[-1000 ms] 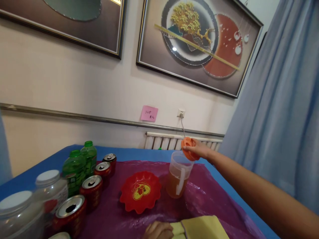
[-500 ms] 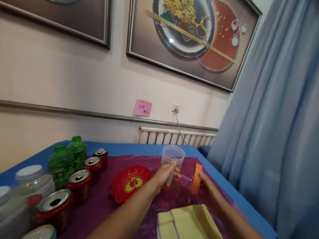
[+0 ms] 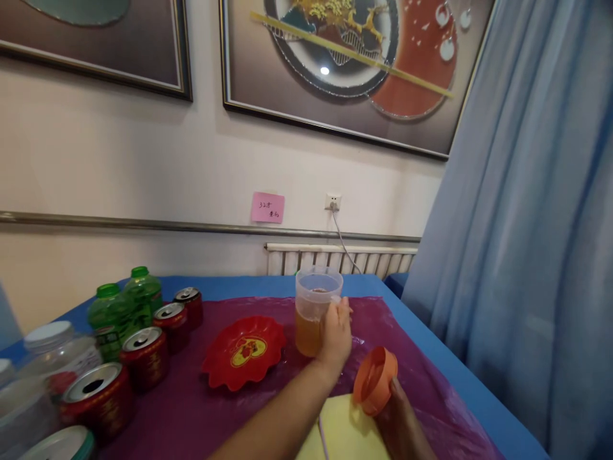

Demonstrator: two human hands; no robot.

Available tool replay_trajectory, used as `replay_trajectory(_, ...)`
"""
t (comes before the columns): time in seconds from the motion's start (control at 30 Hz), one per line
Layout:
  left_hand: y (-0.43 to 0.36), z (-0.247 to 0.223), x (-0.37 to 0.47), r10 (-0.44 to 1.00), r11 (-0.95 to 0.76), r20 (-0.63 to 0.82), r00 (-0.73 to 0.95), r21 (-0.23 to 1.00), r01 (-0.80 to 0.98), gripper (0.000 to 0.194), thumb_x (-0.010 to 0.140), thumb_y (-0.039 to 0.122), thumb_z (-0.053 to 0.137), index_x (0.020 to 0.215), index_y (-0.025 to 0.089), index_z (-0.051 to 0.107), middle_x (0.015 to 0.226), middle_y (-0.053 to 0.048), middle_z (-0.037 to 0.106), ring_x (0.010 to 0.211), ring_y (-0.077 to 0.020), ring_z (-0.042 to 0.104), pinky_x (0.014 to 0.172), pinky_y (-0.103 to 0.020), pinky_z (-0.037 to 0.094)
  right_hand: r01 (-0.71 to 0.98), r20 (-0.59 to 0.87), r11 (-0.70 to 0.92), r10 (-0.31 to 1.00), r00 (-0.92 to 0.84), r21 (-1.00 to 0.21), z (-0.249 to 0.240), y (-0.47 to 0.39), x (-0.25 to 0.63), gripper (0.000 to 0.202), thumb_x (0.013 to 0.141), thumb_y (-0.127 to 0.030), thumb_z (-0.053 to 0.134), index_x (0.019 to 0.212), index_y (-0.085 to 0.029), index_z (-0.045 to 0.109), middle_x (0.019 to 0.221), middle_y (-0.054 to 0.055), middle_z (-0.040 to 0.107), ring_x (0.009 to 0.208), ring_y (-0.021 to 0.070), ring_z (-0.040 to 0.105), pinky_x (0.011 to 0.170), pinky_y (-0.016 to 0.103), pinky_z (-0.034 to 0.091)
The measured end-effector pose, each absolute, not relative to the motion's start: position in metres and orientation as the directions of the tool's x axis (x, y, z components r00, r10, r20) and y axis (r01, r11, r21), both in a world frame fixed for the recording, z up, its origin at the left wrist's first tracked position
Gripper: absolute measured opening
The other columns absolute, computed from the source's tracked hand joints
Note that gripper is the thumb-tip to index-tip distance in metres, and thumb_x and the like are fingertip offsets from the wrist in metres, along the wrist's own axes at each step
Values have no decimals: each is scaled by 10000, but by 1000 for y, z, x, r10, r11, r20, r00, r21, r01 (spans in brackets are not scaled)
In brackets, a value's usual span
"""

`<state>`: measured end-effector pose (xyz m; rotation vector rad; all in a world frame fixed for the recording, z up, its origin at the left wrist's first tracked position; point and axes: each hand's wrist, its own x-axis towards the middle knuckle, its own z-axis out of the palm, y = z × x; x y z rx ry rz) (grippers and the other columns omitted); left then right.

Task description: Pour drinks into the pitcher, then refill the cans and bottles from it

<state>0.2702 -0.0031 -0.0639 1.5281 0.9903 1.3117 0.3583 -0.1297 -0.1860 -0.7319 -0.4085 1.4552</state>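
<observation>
My left hand [image 3: 336,329] is closed around the handle of a translucent plastic pitcher [image 3: 309,313]. Amber liquid fills roughly its lower half, and its top is uncovered. The pitcher is upright at the back of the purple sheet, though whether its base touches the sheet is hard to tell. Lower and to the right, my right hand [image 3: 400,418] grips an orange lid [image 3: 376,381] from its right side. The lid is tilted, its hollow side partly showing, above a folded yellow cloth [image 3: 352,428]. A red scalloped plate [image 3: 215,361] lies left of the pitcher.
Red drink cans [image 3: 144,361], green bottles [image 3: 109,319] and a white-lidded jar [image 3: 60,358] line the left side. A purple plastic sheet [image 3: 182,409] covers much of the blue table [image 3: 230,285]. A blue curtain [image 3: 498,223] hangs at the right; a radiator [image 3: 287,259] stands behind.
The pitcher has turned, so its handle and my left hand now sit at its right side. My right hand has brought the orange lid down and tilted it over the cloth.
</observation>
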Motion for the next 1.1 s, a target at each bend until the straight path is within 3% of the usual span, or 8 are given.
replay_trajectory(0.17,-17,-80,296,937,-348,346,43,919,187,286,967,487,391,794,262,431,723,2,522,697,-191,487,706,-335,362,-775,-153,-34,985,82,-631,-188,-130,357,834,708,-794,677,1293,-199,676,1149,129,753,1139,377,654,1014,540,460)
replay_trajectory(0.37,-12,-87,305,946,-316,322,32,901,297,189,977,376,400,839,255,447,824,-74,616,829,-241,585,797,-368,407,-622,-90,-5,990,105,-783,-176,-134,357,835,694,-887,553,1282,-311,692,1165,94,753,1148,414,652,971,583,490)
replay_trajectory(0.57,-5,-89,301,961,-268,274,29,906,326,164,983,334,398,915,232,507,922,-117,674,920,-264,640,849,-380,437,-597,-160,-73,983,95,-799,-169,-140,363,801,683,-868,592,1262,-326,701,1077,91,778,1125,440,661,947,630,495)
replay_trajectory(0.7,-4,-88,303,967,-248,252,26,916,315,167,983,319,401,961,219,533,966,-132,686,984,-265,648,875,-375,451,-605,-176,-103,982,63,-790,-173,-139,365,813,689,-900,550,1186,-288,752,1120,118,767,1156,438,645,968,621,494)
replay_trajectory(0.87,-2,-81,309,973,-229,215,78,930,287,186,963,267,412,1034,180,560,1074,-175,692,1081,-280,646,957,-406,458,-668,-129,59,965,229,-741,-164,-142,381,624,712,-812,656,1099,-337,776,1191,50,751,1215,368,629,1049,547,474)
replay_trajectory(0.93,-6,-80,304,972,-228,204,115,936,269,241,909,236,489,1122,150,561,1188,-203,672,1190,-297,609,1043,-428,425,-636,-96,138,943,320,-759,-150,-145,392,562,722,-759,702,1088,-339,775,1195,37,750,1218,350,631,1059,521,475)
replay_trajectory(1.0,-15,-84,288,967,-237,205,152,941,240,457,834,213,573,1280,133,514,1390,-219,577,1359,-306,494,1148,-440,346,-557,-51,176,929,368,-812,-129,-146,400,567,742,-722,715,1141,-322,758,1236,55,732,1238,356,615,1050,522,481)
replay_trajectory(1.1,-33,-107,242,921,-305,236,311,932,196,671,776,247,615,1423,154,462,1528,-173,479,1453,-294,395,1218,-442,279,-424,63,218,934,351,-879,-95,-140,402,631,754,-680,729,1252,-293,706,1327,91,680,1299,372,561,1048,528,470)
